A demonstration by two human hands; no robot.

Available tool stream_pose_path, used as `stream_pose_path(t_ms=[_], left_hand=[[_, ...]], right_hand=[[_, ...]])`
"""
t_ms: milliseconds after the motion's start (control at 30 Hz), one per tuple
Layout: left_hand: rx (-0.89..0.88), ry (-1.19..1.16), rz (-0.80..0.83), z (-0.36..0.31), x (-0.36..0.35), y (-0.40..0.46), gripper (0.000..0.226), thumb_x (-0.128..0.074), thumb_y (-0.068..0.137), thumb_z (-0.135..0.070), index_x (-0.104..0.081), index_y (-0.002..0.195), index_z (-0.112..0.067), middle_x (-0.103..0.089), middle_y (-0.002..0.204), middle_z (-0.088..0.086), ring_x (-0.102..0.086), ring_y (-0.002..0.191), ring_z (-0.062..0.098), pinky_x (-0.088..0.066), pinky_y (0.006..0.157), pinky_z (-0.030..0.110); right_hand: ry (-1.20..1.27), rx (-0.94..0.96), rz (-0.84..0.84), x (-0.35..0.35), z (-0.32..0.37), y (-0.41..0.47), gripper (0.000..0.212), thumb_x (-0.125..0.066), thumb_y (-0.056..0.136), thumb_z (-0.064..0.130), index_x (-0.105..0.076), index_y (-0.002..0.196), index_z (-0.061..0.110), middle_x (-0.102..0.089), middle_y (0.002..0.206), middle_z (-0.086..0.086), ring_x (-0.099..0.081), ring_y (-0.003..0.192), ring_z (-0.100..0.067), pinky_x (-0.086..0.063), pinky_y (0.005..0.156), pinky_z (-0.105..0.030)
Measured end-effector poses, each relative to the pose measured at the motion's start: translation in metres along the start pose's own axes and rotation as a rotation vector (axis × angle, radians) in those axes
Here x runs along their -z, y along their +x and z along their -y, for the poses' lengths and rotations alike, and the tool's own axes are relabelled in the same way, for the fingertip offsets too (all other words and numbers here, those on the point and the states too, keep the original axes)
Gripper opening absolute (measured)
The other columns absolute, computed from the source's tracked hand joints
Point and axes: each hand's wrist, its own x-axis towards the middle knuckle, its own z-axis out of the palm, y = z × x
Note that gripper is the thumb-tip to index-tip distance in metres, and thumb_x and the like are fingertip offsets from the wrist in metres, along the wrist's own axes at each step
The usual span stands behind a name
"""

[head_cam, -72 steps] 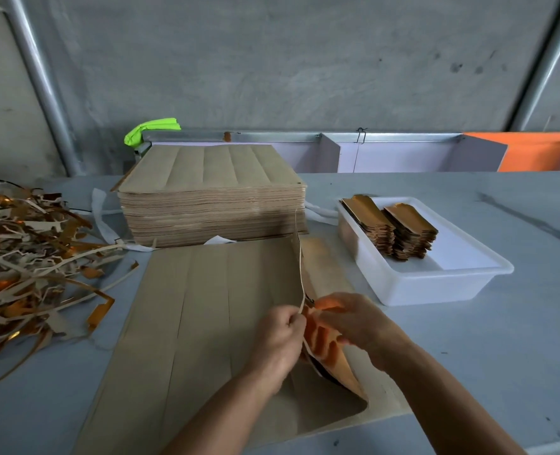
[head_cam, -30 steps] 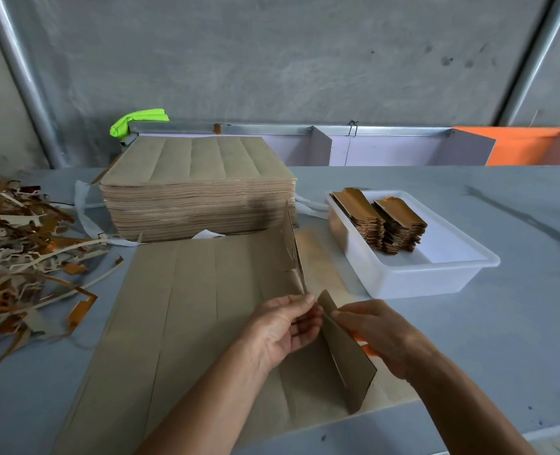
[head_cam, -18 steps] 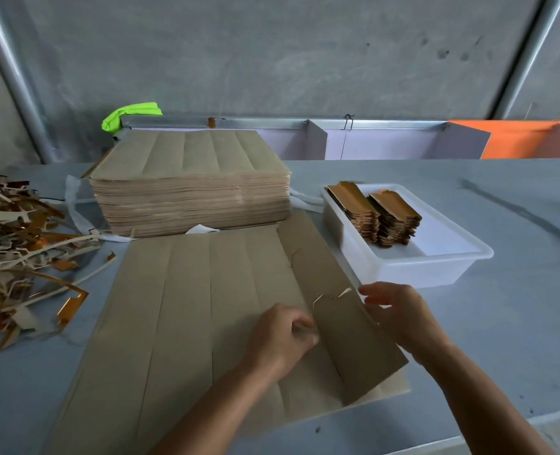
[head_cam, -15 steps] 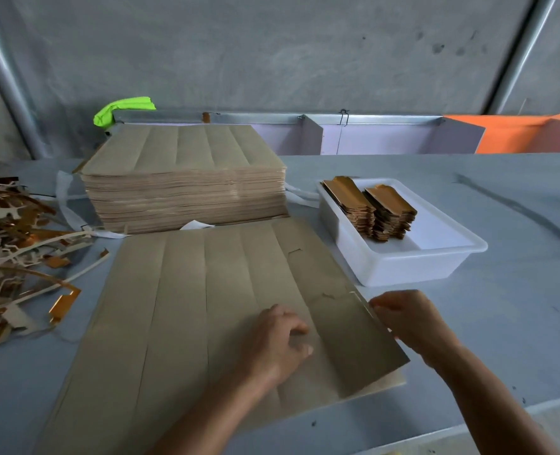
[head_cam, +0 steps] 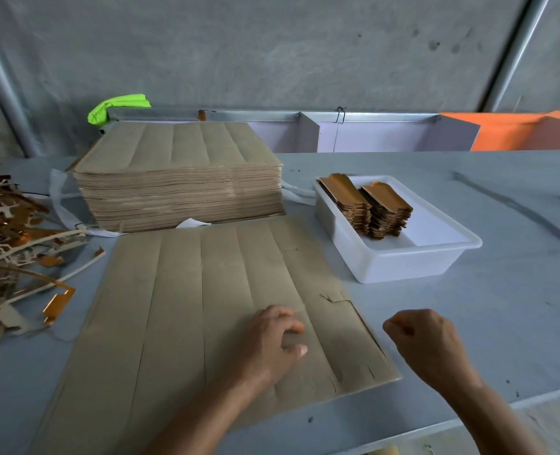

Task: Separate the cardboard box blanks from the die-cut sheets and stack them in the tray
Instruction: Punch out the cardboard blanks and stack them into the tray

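Observation:
A brown die-cut sheet (head_cam: 190,290) lies flat on the grey table in front of me, its rightmost strip partly torn along the cut lines. My left hand (head_cam: 273,339) rests on the sheet near its lower right, fingers bent, pressing down. My right hand (head_cam: 426,343) hovers just past the sheet's right edge, curled into a fist with nothing in it. Behind the sheet stands a thick stack of die-cut sheets (head_cam: 180,182). A white tray (head_cam: 403,261) to the right holds two piles of gold-faced box blanks (head_cam: 367,205).
A heap of cardboard scrap strips (head_cam: 12,244) covers the table's left side. A green object (head_cam: 117,105) and an orange panel (head_cam: 518,129) sit along the back rail. The table's front edge (head_cam: 469,418) runs close under my right forearm.
The strip that both hands held upright has been laid back flat on the sheet. My right hand let go and moved off to the right; my left hand now presses the sheet.

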Motion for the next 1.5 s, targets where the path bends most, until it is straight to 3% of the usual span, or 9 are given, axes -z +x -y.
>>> stream_pose_path(t_ms=[167,267,533,633,733,800,900,1033,1500], left_hand=[[-0.127,0.093,-0.04,-0.021,0.001,-0.006,0.046,-0.071,0.078,-0.041,-0.064,0.118,-0.018,-0.049,0.127,-0.003,-0.04,0.121,0.011,-0.021,0.094,0.007],[-0.27,0.195,0.01,-0.049,-0.012,-0.012,0.061,-0.069,0.071,-0.057,-0.064,0.115,-0.015,-0.047,0.127,0.002,-0.037,0.121,0.016,-0.03,0.102,0.025],[-0.321,0.412,0.022,-0.078,-0.022,-0.009,0.044,-0.055,0.085,-0.053,-0.054,0.107,-0.014,-0.051,0.111,0.006,-0.042,0.108,0.023,-0.037,0.088,0.036],[-0.423,0.579,0.066,-0.085,-0.018,-0.014,0.034,-0.058,0.085,-0.051,-0.064,0.088,-0.018,-0.063,0.089,0.003,-0.058,0.088,0.018,-0.047,0.072,0.029],[-0.429,0.625,0.167,-0.091,-0.012,-0.019,0.016,-0.077,0.064,-0.025,-0.062,0.07,-0.021,-0.062,0.067,-0.003,-0.062,0.057,0.011,-0.043,0.046,0.023],[-0.311,0.493,0.062,-0.09,-0.005,-0.02,0.023,-0.074,0.062,-0.012,-0.055,0.073,-0.019,-0.06,0.072,0.001,-0.061,0.057,0.018,-0.038,0.048,0.028],[-0.055,-0.003,-0.072,-0.079,0.002,-0.016,0.021,-0.049,0.094,-0.011,-0.043,0.075,-0.016,-0.06,0.079,0.009,-0.058,0.073,0.027,-0.035,0.06,0.03],[0.171,-0.493,-0.063,-0.066,0.016,-0.012,0.024,-0.059,0.092,-0.015,-0.056,0.068,-0.017,-0.057,0.063,-0.002,-0.055,0.052,0.006,-0.05,0.051,0.021],[0.162,-1.052,-0.128,-0.051,0.021,-0.02,0.018,-0.069,0.074,-0.027,-0.066,0.073,-0.009,-0.066,0.071,0.006,-0.06,0.063,0.015,-0.049,0.051,0.022]], right_hand=[[0.132,-0.045,0.076,0.001,-0.007,-0.007,0.019,-0.064,0.081,0.005,-0.073,0.066,0.012,-0.066,0.057,0.006,-0.065,0.054,-0.01,-0.051,0.054,-0.024],[0.194,-0.1,0.021,-0.005,-0.014,-0.008,0.022,-0.062,0.081,0.004,-0.071,0.062,0.011,-0.065,0.053,0.002,-0.065,0.057,-0.018,-0.05,0.057,-0.03],[0.376,-0.156,-0.006,-0.01,-0.022,-0.006,0.024,-0.065,0.08,0.001,-0.071,0.061,0.014,-0.065,0.054,0.001,-0.063,0.053,-0.016,-0.053,0.057,-0.033],[0.458,-0.174,-0.031,-0.01,-0.026,-0.007,0.025,-0.066,0.081,0.002,-0.07,0.06,0.014,-0.066,0.054,-0.001,-0.059,0.044,-0.005,-0.046,0.05,-0.024],[0.512,-0.174,-0.045,-0.01,-0.024,-0.008,0.024,-0.065,0.083,0.003,-0.07,0.063,0.015,-0.067,0.056,0.0,-0.06,0.046,-0.006,-0.044,0.049,-0.023],[0.543,-0.164,-0.048,-0.008,-0.021,-0.01,0.022,-0.065,0.085,0.005,-0.07,0.067,0.017,-0.068,0.059,0.0,-0.062,0.05,-0.008,-0.044,0.048,-0.021],[0.587,-0.144,-0.029,-0.004,-0.013,-0.011,0.017,-0.063,0.089,0.01,-0.071,0.075,0.016,-0.069,0.067,-0.001,-0.064,0.06,-0.012,-0.045,0.049,-0.019],[0.625,-0.104,0.041,-0.001,0.005,-0.014,0.016,-0.06,0.09,0.014,-0.069,0.078,0.018,-0.069,0.072,-0.002,-0.065,0.066,-0.016,-0.046,0.053,-0.021],[0.793,-0.14,-0.087,-0.01,0.027,-0.01,0.021,-0.049,0.096,0.023,-0.063,0.106,0.013,-0.064,0.093,0.003,-0.06,0.08,-0.011,-0.049,0.062,-0.024]])
